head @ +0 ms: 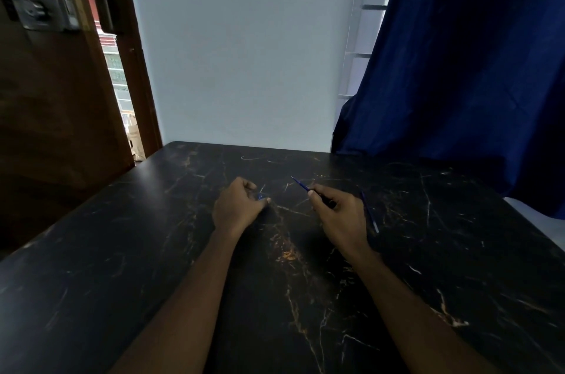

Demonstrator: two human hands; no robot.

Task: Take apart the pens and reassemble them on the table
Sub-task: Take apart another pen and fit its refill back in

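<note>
You are resting both forearms on a dark marbled desk [122,251]. Your right hand [339,217] is pinching a thin blue pen refill [301,185], its tip pointing up and left. Your left hand [237,205] is curling closed around a small blue pen piece [260,196]. Another blue pen part [370,213] is lying just beside your right hand.

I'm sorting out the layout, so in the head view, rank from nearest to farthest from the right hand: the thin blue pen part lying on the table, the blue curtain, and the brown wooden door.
1. Thin blue pen part: lying just right of the right hand.
2. Blue curtain: far right, behind the black marble-patterned table.
3. Brown wooden door: far left.
</note>
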